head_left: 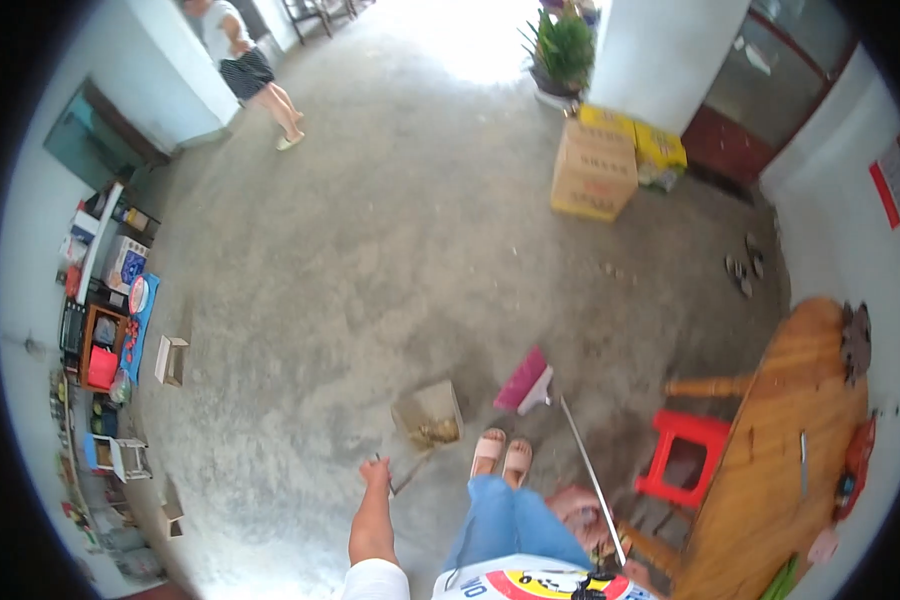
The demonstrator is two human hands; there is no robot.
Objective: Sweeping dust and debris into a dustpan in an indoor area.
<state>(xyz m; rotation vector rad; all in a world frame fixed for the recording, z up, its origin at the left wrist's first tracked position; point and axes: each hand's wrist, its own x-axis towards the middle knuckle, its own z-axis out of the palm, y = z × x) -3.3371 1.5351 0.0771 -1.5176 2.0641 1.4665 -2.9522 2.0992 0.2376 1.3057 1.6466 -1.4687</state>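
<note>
My left hand (375, 472) grips the thin handle of a dustpan (415, 400) out on the concrete floor, which has some debris in it. A broom with a pink-and-white head (522, 380) rests on the floor just right of the dustpan, its long pale pole (590, 470) running back toward me. My right hand (638, 575) is at the lower end of that pole, closed around it and partly hidden at the bottom of the view. My sandaled feet stand just behind the dustpan and broom head.
A red stool (718, 440) and wooden table (770, 430) are at right. Cardboard boxes (592, 180), a plant (560, 55) and shoes (738, 275) lie ahead-right. A person (245, 75) stands upper left. Shelves with goods (100, 360) and small stools (170, 360) line the left wall.
</note>
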